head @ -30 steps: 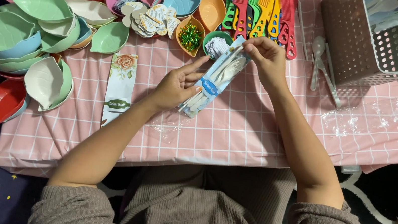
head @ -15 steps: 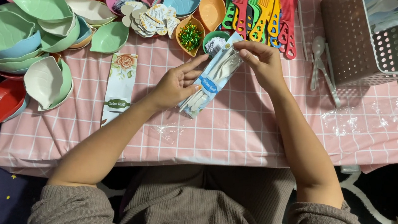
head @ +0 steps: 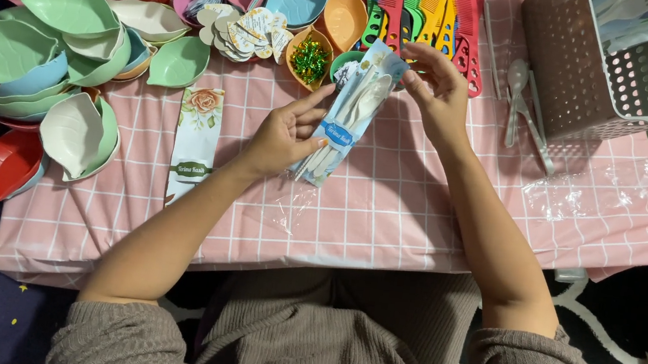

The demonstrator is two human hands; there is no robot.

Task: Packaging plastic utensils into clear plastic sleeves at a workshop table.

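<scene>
My left hand grips the lower half of a clear plastic sleeve that holds a white spoon and fork and a blue-and-white card. My right hand pinches the sleeve's top edge, fingers curled around it. The sleeve is lifted a little above the pink checked tablecloth, tilted up toward the right. A flat printed card with a rose lies on the cloth just left of my left hand.
Leaf-shaped bowls in green, blue, white and red pile up at the left. Small bowls hold heart tags and green ribbon bows. Coloured combs lie behind. A perforated basket stands right, loose spoons beside it, empty sleeves nearby.
My right hand has shifted slightly up and right along the sleeve's top edge, and the sleeve has tilted a little more upright. My left hand has stayed in place.
</scene>
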